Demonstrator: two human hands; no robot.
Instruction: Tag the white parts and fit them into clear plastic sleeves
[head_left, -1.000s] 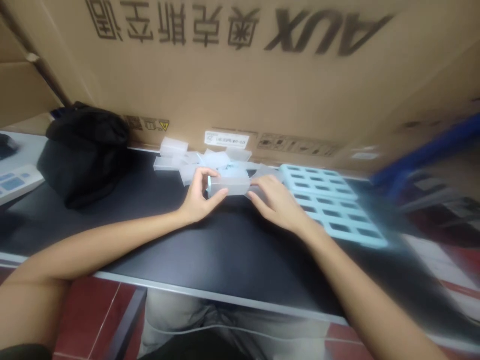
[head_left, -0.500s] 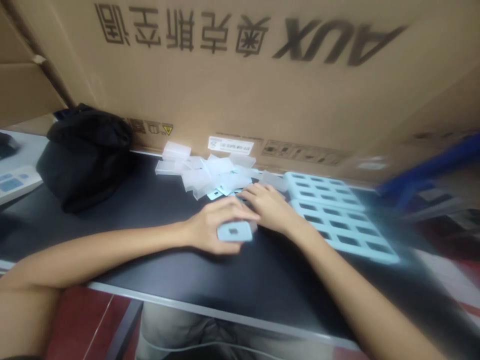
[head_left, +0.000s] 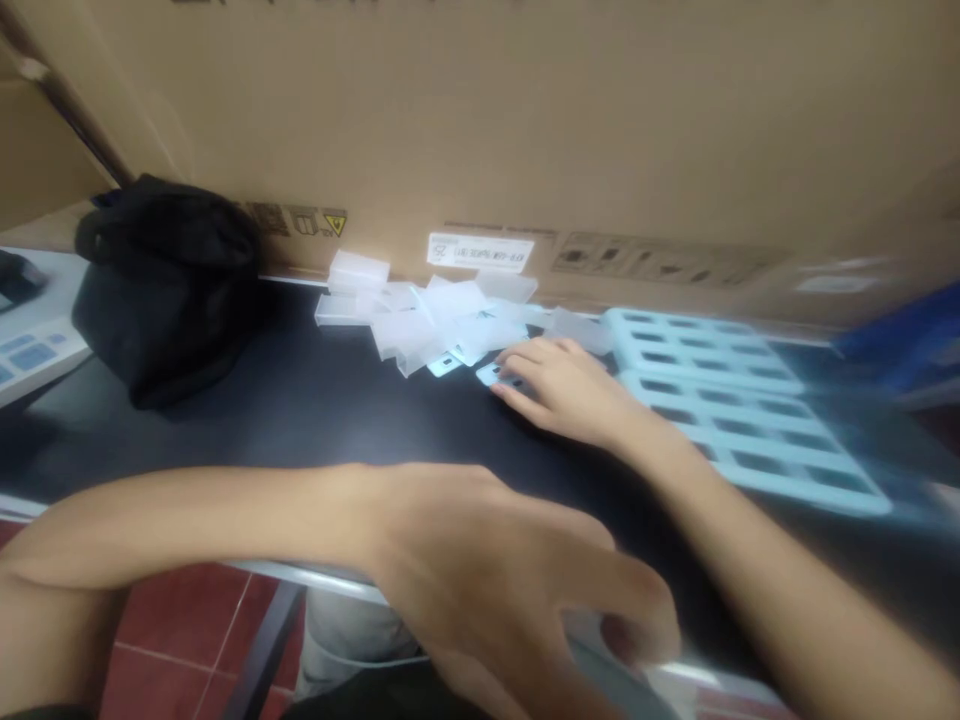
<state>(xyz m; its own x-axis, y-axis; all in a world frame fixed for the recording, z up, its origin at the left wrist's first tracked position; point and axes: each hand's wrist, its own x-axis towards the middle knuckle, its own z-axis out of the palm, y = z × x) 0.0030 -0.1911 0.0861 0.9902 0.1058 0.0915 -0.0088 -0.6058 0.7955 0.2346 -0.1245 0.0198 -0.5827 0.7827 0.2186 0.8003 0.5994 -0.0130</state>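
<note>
Close to the camera, at the bottom centre, is my left hand (head_left: 517,580), fingers curled round a pale, mostly hidden piece (head_left: 589,635). Farther back on the dark tabletop, my right hand (head_left: 562,390) has its fingers spread over a flat light-blue plate (head_left: 489,374) with a small slot, touching it. Left of those fingers is another light-blue plate (head_left: 445,365), under the edge of a loose heap of translucent plastic sleeves (head_left: 409,335).
Two light-blue trays with rectangular openings (head_left: 701,350) lie right of the right hand. A black bag (head_left: 165,300) stands at the left, beside a white box (head_left: 34,355). A large cardboard box (head_left: 480,130) walls off the back of the table (head_left: 360,420).
My left hand has come away from the right hand, toward the camera and down. The light-blue piece in it is now mostly hidden. My right hand stays by the heap. The view has tilted down.
</note>
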